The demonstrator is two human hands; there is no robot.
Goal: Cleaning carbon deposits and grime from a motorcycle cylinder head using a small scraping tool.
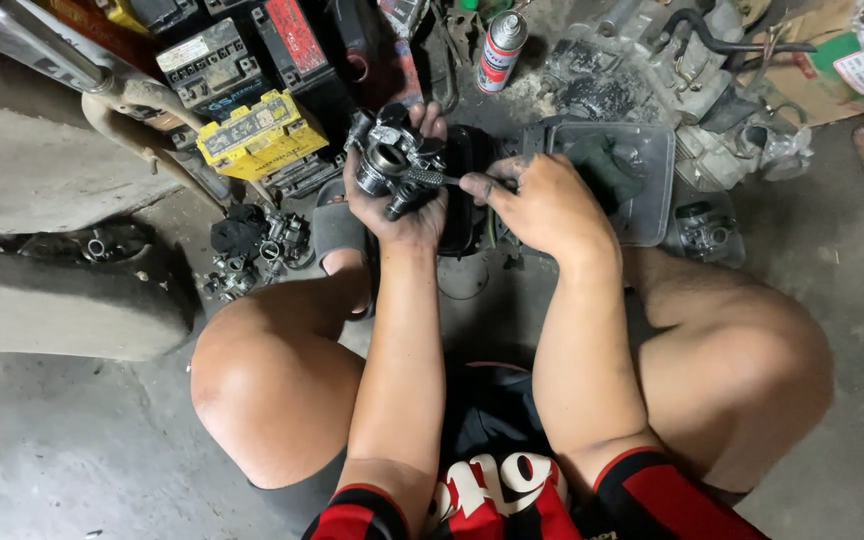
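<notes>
A grimy grey metal carburettor body [397, 165] is cupped in the left hand [402, 205], fingers wrapped round it from below so its openings are turned up toward the eye; it is held above the floor at the centre of view, between the knees; a thin dark metal tool [442, 180] is pinched in the right hand [547, 205], its tip laid against the part from 3 o'clock; a clear plastic tray [652, 150] is kept near at 2 o'clock; a yellow battery [257, 130] sits at 10 o'clock; a red-and-white spray can [500, 50] stands at 12.
</notes>
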